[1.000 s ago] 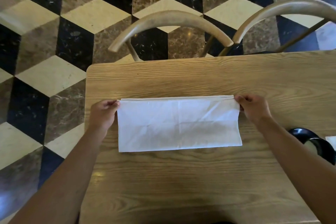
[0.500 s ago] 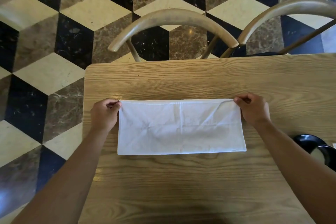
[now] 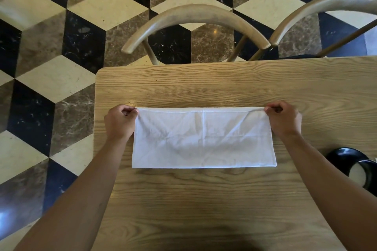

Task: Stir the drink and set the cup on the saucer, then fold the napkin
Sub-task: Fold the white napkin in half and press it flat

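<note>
Both far corners of the folded napkin (image 3: 204, 138) were pinched on the counter (image 3: 204, 199), by the left hand (image 3: 120, 121) and right hand (image 3: 283, 119).

A plain white napkin (image 3: 204, 138) lies on a light wood-grain surface (image 3: 204, 87). The floor (image 3: 51, 47) shows black, cream and brown marbled cubes. A saucer (image 3: 344, 158) is glossy black.

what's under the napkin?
Only the wooden table shows around the napkin, which lies flat except at its far corners, pinched by the left hand and right hand. The cloth hides whatever is directly beneath; no bulge shows.
</note>
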`<act>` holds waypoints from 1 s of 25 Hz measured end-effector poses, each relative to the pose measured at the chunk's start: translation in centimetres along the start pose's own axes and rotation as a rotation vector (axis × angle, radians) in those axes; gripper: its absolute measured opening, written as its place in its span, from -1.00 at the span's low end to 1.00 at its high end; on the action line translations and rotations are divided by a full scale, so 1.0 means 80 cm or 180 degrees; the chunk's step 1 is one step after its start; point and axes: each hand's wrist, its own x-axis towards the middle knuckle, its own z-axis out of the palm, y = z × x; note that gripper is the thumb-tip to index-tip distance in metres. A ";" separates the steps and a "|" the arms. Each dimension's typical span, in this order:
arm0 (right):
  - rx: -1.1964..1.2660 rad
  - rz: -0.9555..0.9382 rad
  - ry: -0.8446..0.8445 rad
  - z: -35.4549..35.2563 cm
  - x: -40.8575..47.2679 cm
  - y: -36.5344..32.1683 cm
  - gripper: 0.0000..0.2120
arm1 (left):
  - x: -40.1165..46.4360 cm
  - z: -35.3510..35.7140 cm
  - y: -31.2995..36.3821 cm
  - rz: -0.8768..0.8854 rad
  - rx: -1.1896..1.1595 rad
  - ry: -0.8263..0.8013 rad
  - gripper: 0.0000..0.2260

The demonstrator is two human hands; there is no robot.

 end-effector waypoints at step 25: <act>-0.1490 -0.2926 -0.0520 0.272 -0.198 -0.087 -0.42 | -0.051 0.053 -0.092 0.2960 0.2076 -0.0283 -0.41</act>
